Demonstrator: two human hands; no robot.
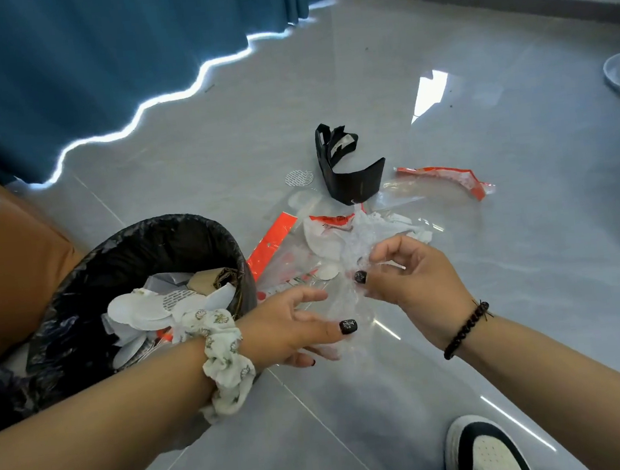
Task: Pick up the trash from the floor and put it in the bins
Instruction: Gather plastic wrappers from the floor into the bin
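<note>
Glossy grey floor tiles (437, 77) run from a blue curtain (88, 66) at the upper left to a white wall with a dark skirting at the upper right, and daylight glares in a wavy line under the curtain's hem. A brown cushioned seat (7, 269) sits at the left edge.

Just beside it stands the bin (199, 228), lined with a black bag and already holding white round pads, a foil disc, scraps of cardboard and bits of red wrapper.

On the floor to the right of the bin lies the trash: a crumpled clear plastic bag (346, 296), thin and see-through with faint red print, spread over an orange-red strip (274, 239) and white paper pieces (325, 244). Farther back are a foil disc (299, 178), a bent piece of black packaging (352, 176) standing on edge, and a clear wrapper with a red-and-white edge (448, 176).

Both hands are on the clear plastic bag. The left hand (291, 325), with a floral scrunchie (226, 364) on its wrist, has curled fingers closed round the bag's lower part. The right hand (410, 277), wearing a dark bead bracelet (466, 329), pinches the film between thumb and fingers. The nails are dark.

A black-and-white shoe (484, 454) shows at the bottom right.
</note>
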